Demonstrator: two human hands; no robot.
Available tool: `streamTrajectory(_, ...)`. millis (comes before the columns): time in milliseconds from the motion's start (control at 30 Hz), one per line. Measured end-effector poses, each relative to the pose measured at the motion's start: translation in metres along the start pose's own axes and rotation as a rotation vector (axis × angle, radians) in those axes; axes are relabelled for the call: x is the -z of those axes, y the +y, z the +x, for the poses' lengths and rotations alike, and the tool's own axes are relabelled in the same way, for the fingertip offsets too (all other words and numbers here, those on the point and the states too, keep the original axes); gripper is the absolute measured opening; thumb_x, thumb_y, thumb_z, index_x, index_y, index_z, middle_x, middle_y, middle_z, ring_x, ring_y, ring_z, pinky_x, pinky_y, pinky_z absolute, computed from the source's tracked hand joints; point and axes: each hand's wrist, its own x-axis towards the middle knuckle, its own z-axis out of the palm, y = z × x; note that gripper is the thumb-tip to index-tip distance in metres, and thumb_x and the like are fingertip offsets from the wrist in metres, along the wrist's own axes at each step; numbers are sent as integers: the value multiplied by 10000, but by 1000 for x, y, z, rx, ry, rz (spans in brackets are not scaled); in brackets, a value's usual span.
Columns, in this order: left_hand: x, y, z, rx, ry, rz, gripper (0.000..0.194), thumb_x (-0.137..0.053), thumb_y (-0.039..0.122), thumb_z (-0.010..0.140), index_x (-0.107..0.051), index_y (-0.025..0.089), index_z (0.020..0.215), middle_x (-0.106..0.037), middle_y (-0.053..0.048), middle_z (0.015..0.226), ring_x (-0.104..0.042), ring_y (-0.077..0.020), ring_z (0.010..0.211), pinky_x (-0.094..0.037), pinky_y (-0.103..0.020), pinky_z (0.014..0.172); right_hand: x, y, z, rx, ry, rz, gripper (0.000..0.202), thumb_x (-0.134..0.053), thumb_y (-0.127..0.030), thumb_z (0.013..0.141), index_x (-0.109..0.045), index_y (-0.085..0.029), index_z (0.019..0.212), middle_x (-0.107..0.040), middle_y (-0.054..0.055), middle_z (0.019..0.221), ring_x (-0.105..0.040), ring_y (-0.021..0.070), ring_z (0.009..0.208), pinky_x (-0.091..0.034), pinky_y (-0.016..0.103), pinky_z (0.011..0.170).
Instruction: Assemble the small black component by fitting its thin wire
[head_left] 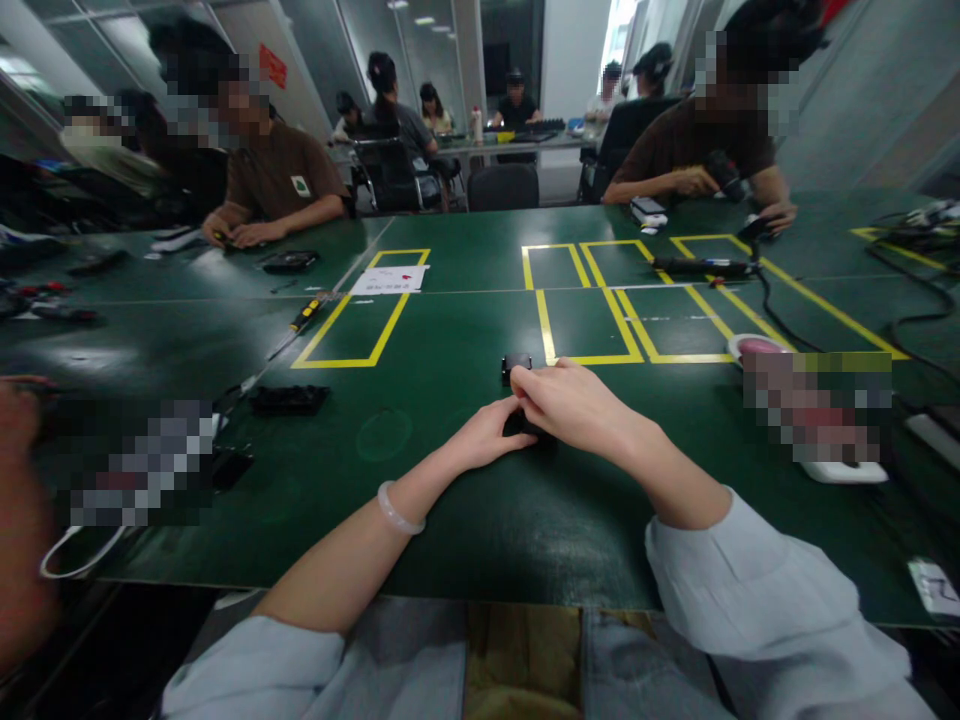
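Container: a bottle stands on the far table at 12 o'clock; its contents cannot be discerned. Left hand: grip closed around a dark part, located centrally over the near table and mostly covered by both hands. Right hand, at 2 o'clock of that part: fingers bent, underside hidden; whether its grip holds anything cannot be told. A small black block shows at 12 o'clock, partly covered. At 3 o'clock, a pale device is largely pixelated.
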Motion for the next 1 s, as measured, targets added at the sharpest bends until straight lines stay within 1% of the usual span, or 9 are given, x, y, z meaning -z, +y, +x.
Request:
streamTrajectory(133, 0, -1, 0, 2, -4, -6, 426, -672, 374, 807, -560, 168, 1162, -628, -89, 1211, -592, -282, 1101, -457, -399, 955, -1, 0, 0, -7, 6, -3, 147, -385, -215, 919, -519, -170, 961, -675, 35, 760, -628, 173, 689, -265, 284, 646)
streamTrajectory(233, 0, -1, 0, -4, -3, 8, 419, -674, 363, 803, -564, 173, 1160, -628, -85, 1204, -593, -279, 1089, -462, -398, 942, -2, 0, 0, -33, 26, -34, 179, -376, -265, 941, -526, -168, 955, -672, 38, 722, -634, 183, 664, -285, 290, 657)
streamTrajectory(400, -1, -1, 1, -15, -1, 27, 399, -675, 346, 800, -574, 179, 1148, -627, -79, 1189, -594, -277, 1074, -463, -402, 930, -2, 0, 0, -66, 25, -81, 244, -363, -328, 958, -548, -173, 923, -672, 58, 698, -649, 204, 682, -306, 300, 668)
streamTrajectory(567, 0, 0, 0, -17, -6, 12, 398, -672, 339, 805, -566, 175, 1152, -623, -83, 1203, -594, -277, 1082, -460, -397, 935, -1, 2, 1, -60, 8, -78, 222, -364, -298, 955, -544, -168, 937, -667, 50, 682, -640, 198, 659, -302, 297, 656)
streamTrajectory(700, 1, 2, 0, -1, -18, 3, 395, -669, 344, 810, -561, 172, 1149, -629, -90, 1193, -594, -277, 1085, -458, -396, 936, 0, 3, 0, -33, -13, -36, 170, -375, -250, 940, -523, -174, 972, -672, 33, 720, -624, 183, 642, -281, 289, 626)
streamTrajectory(833, 1, 1, -1, -12, -10, -1, 402, -672, 351, 810, -556, 175, 1152, -630, -88, 1183, -592, -272, 1082, -455, -395, 938, 2, 3, -2, -17, -25, -10, 133, -399, -219, 920, -515, -172, 965, -671, 25, 734, -614, 174, 642, -278, 283, 617)
streamTrajectory(1000, 1, 1, 0, -23, -9, -4, 415, -667, 338, 814, -548, 178, 1177, -625, -88, 1193, -591, -270, 1084, -450, -399, 945, 1, 4, -2, -26, -9, -43, 165, -383, -258, 940, -521, -172, 970, -677, 40, 741, -632, 188, 666, -279, 283, 601)
